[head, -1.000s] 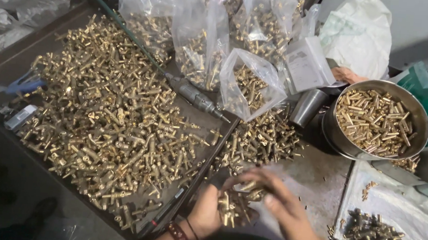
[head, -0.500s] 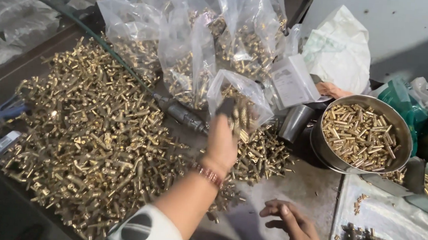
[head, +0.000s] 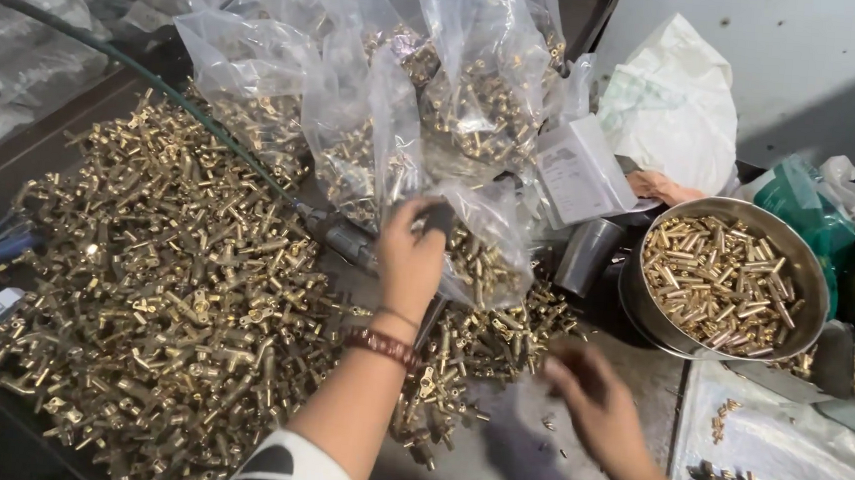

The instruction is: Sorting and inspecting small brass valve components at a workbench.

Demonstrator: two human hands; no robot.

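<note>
Head view: the left hand (head: 411,259) is raised to the mouth of a small clear bag (head: 482,244) that stands among the other filled bags (head: 375,126) at the back of the tray (head: 10,191). Its fingers are curled at the bag's rim; whether they pinch the plastic or release brass parts cannot be told. The bag already holds brass fittings (head: 471,258). The right hand (head: 596,407) is low over the bench, fingers loosely spread and blurred, just beside the loose fittings (head: 470,343) spilled near the tray's edge; it grips nothing that can be seen. A steel bowl (head: 644,305) of brass pins stands well to the right.

Step in hand, by judgement: filling the bag by the handful. The next move calls for the bag mouth kept open and a fresh handful gathered without scattering.
</note>
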